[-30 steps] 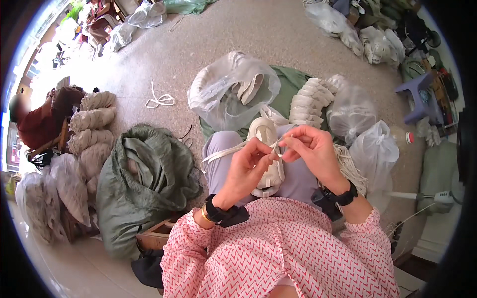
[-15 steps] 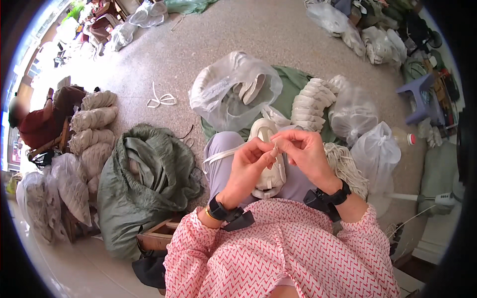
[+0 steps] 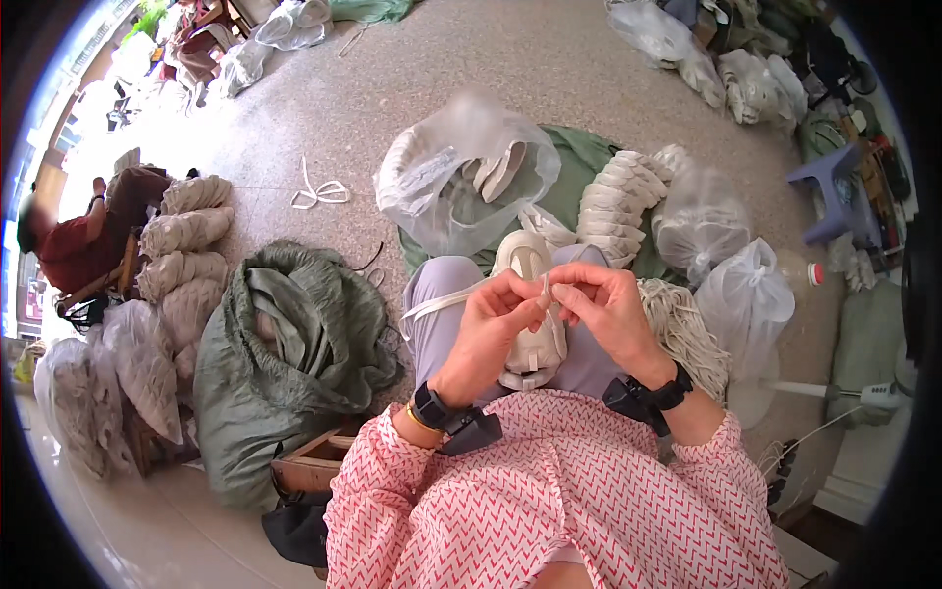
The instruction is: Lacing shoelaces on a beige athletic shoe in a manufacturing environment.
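A cream shoe upper [image 3: 538, 355] lies on my lap, its toe pointing away from me. Over my left knee trails a flat white shoelace [image 3: 428, 308] that runs in under my left hand. Above the shoe, my left hand [image 3: 498, 314] and my right hand [image 3: 597, 302] meet fingertip to fingertip, both pinched on a thin pale bit of lace. My hands and fingers cover the middle of the shoe, so its eyelets are mostly hidden.
A clear plastic bag [image 3: 432, 211] of shoe parts sits ahead on a green cloth [image 3: 574, 157]. Right of it runs a row of stacked uppers [image 3: 613, 211]; a bundle of laces [image 3: 687, 334] is by my right knee. A green sack [image 3: 294, 353] stands left. Another person [image 3: 83, 240] sits far left.
The fingers of my right hand have curled in slightly and my fingertips have shifted a little on the lace. The shoe stays in place on my lap.
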{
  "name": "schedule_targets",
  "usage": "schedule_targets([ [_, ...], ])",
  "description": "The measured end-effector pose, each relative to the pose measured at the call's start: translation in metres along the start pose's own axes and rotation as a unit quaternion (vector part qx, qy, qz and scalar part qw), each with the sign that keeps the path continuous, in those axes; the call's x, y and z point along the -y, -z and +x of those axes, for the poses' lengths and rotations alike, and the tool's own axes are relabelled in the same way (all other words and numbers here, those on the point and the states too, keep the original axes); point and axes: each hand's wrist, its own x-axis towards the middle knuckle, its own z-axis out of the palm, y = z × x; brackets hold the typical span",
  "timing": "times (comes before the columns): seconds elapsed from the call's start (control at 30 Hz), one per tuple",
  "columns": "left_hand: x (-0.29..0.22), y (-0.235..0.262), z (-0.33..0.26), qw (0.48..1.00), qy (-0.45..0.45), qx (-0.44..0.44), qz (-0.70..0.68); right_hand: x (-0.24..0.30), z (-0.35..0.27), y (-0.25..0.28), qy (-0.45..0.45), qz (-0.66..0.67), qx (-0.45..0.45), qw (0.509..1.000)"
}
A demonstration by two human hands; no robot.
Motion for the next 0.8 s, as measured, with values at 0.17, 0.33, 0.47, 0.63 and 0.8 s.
schedule_targets([
  [0.17, 0.002, 0.000, 0.001, 1.000, 0.005, -0.006, -0.007, -0.006, 0.001, 0.001, 0.024, 0.021, 0.009, 0.999],
  [0.33, 0.011, 0.003, 0.003, 0.999, -0.014, -0.016, 0.031, -0.019, 0.004, -0.003, 0.061, 0.025, 0.011, 0.998],
  [0.47, 0.016, 0.004, 0.007, 0.978, -0.065, -0.046, 0.191, -0.024, 0.011, -0.001, 0.152, -0.066, -0.034, 0.986],
  [0.63, 0.009, 0.016, 0.008, 0.845, -0.161, -0.077, 0.503, 0.004, 0.016, 0.010, 0.053, -0.076, -0.031, 0.995],
  [0.8, 0.010, 0.027, 0.016, 0.789, -0.250, -0.009, 0.562, 0.033, 0.012, 0.006, 0.103, -0.104, 0.007, 0.989],
])
